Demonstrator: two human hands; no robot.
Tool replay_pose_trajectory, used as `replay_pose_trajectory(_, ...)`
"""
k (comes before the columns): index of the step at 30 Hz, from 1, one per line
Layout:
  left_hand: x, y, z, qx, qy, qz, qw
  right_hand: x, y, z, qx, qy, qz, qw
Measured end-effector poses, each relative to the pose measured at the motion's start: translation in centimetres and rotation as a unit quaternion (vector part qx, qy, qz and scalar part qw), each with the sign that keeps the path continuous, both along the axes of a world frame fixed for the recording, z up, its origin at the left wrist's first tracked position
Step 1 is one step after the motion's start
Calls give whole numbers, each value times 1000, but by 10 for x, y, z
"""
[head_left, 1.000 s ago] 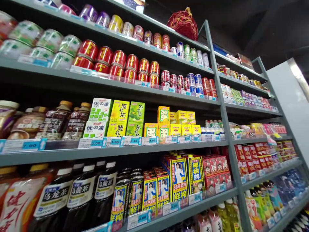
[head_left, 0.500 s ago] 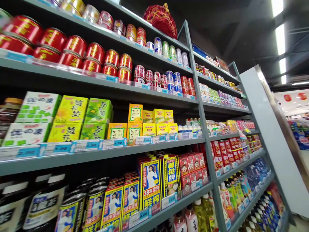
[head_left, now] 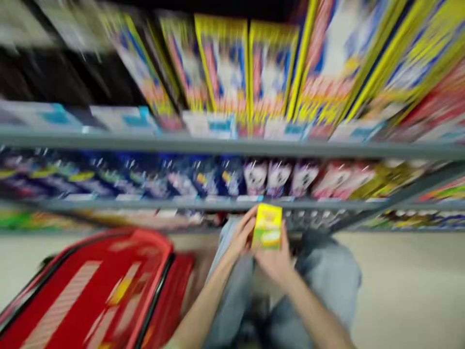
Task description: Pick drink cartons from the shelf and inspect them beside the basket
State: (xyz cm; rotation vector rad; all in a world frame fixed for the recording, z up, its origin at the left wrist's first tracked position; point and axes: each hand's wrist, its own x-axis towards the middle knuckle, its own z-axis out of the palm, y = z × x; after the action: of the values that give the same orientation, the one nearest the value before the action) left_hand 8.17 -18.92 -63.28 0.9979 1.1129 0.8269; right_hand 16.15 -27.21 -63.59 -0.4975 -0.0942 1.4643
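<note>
A small yellow-and-green box (head_left: 268,226) is held in front of my knees, below the shelves. My left hand (head_left: 242,234) has its fingers against the box's left side. Under and around its lower right side is my right hand (head_left: 278,259), with fingers along the right edge. Both hands are closed on the box. The print on it is smeared by motion. My jeans-clad legs (head_left: 332,281) are bent below the hands.
To the left stands a red shopping basket (head_left: 61,281) with black handles and a few items inside. Ahead, a grey shelf edge (head_left: 232,148) carries price tags and yellow-framed drink cartons (head_left: 223,72). Bottles (head_left: 256,177) fill the shelf below. Pale floor (head_left: 407,286) shows at right.
The view has swung down from the upper shelves to the lower ones and the floor. My hands, the box they hold, my legs and the red basket have come into view.
</note>
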Motion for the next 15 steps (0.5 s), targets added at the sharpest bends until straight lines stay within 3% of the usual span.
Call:
replay_pose_trajectory(2, -9, -2, -35, -19, -109, -80, 991, 5, 2, -11, -55, 20, -4, 998)
replay_pose_trajectory(4, -10, 1, -55, -29, -194, -92, 976, 12, 12, -17, -81, 41, -12, 996)
replay_pose_trajectory(9, -1, 10, -56, -100, -324, -57, 939, 5, 32, -14, -100, 50, -43, 993)
replay_pose_trajectory(15, -9, 16, -58, -125, -354, -8, 927, -6, 46, -14, -102, 55, -12, 993)
